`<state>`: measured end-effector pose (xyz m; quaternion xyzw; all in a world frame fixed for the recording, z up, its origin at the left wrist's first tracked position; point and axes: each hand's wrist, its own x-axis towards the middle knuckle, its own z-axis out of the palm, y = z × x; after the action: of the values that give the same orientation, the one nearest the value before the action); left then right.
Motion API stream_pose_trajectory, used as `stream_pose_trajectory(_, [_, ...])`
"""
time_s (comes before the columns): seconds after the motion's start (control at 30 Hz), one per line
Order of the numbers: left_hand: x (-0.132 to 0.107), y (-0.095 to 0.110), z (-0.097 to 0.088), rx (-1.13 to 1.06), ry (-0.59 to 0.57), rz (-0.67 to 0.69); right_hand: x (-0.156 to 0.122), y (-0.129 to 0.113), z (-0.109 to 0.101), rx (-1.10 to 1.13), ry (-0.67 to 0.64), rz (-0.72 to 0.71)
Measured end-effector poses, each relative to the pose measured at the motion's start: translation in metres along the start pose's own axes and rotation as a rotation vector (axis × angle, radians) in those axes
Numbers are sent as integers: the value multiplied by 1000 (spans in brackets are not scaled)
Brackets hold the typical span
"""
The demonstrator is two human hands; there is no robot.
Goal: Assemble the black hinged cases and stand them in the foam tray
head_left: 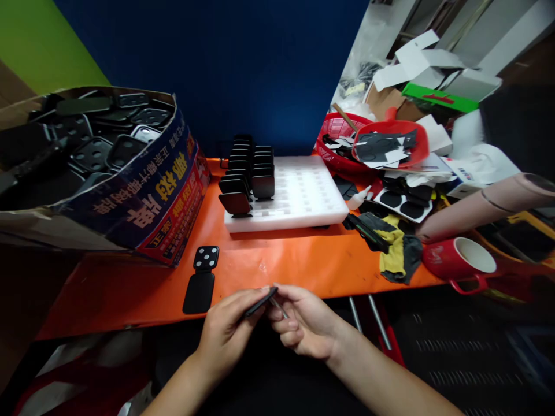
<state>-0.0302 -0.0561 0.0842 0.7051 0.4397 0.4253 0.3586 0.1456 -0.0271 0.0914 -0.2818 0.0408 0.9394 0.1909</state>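
Near the front edge of the orange table, my left hand (226, 326) grips a thin black flat piece (260, 303), seen nearly edge-on and tilted. My right hand (306, 323) is closed around a slim metal rod-like tool (280, 308), its fingers meeting the right end of the black piece. What the tool's tip touches is hidden. To the left lies a black two-part hinged piece (199, 293), one half plain and the other with several pale round spots. Beyond my hands, a white foam tray (299, 218) carries upright black panels (263, 179) in two rows on its left side.
A cardboard box (173, 196) full of black pieces stands at left. On the right are a red dustpan (427, 144) of scraps, a red basket (323, 136), a small white bottle (358, 199), a yellow-grey cloth (399, 254) and a red mug (446, 258). A blue panel (208, 69) stands behind.
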Motion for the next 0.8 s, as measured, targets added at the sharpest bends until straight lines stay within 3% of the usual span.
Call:
stream_pose_trajectory(0.33, [5, 1, 0, -57, 22, 83, 9, 18, 9, 183, 123, -92])
stream_pose_trajectory(0.5, [-1, -2, -2, -57, 17, 116, 9, 27, 3, 203, 54, -31])
stream_pose_trajectory(0.63, [-11, -2, 5, -69, 20, 140, 8, 30, 1, 252, 45, -83])
stream_pose_trajectory(0.73, [-15, -2, 11, -81, 20, 106, 10, 28, 1, 291, 38, -115])
stream_pose_trajectory(0.8, [-11, -8, 11, -54, 58, -9, 11, 25, 0, 260, 17, -134])
